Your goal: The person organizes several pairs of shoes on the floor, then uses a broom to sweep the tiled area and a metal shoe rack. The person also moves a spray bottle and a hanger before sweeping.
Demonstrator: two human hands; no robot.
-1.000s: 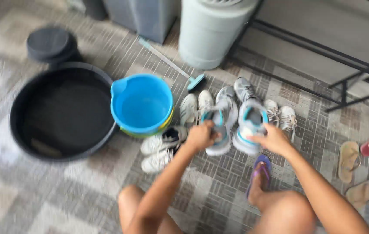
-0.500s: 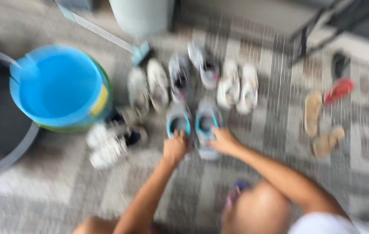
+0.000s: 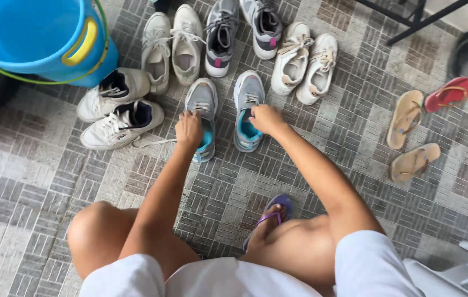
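Head view looks straight down at a person crouched on a grey patterned tile floor (image 3: 41,181), both arms reaching to a pair of grey trainers with teal linings. Their left hand (image 3: 189,128) sits on the left trainer (image 3: 203,110), fingers curled shut around its collar and laces; the right hand (image 3: 265,118) rests on the right trainer (image 3: 246,107), fingers bent and pinching at the tongue or lace, though I cannot tell quite which. Both trainers stand side by side, toes pointing away from the person, just beside each other at the middle of the floor. Left of them lie white sneakers (image 3: 118,113) with dark linings, touching the base of a blue bucket (image 3: 36,38) with a yellow handle grip. Beyond are beige shoes (image 3: 171,44), grey shoes (image 3: 239,27) with pink marks, and cream shoes (image 3: 305,63) in a row. Off to the right, well apart, lie tan sandals (image 3: 407,137) and a red flip-flop (image 3: 451,93). A purple flip-flop (image 3: 275,212) is on the person's foot.
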